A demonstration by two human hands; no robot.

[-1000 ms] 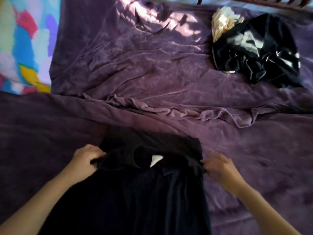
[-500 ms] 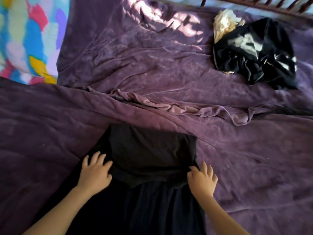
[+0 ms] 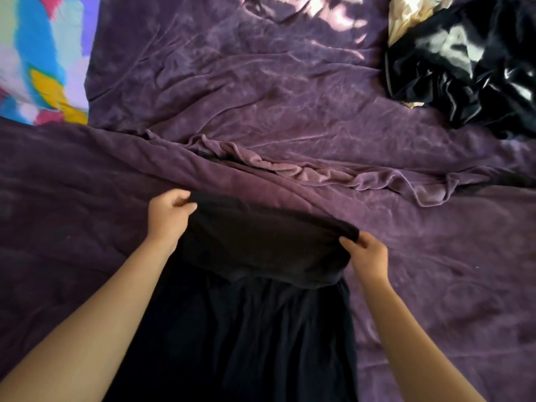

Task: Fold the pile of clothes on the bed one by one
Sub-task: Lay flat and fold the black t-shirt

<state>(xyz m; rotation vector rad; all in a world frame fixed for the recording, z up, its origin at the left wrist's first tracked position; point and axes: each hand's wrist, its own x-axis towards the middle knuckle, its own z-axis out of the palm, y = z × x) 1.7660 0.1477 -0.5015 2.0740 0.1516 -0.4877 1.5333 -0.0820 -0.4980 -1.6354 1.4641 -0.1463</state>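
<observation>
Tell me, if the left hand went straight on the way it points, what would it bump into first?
Probably the rumpled purple bedcover fold, just beyond the left hand gripping a corner of the dark garment; depth is unclear.

The black garment [image 3: 246,329] and clothes pile [image 3: 478,74] run off-frame.

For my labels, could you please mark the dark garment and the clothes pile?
dark garment [image 3: 246,329], head view, lower spread-out part.
clothes pile [image 3: 470,68], head view, shiny black cloth.
</observation>
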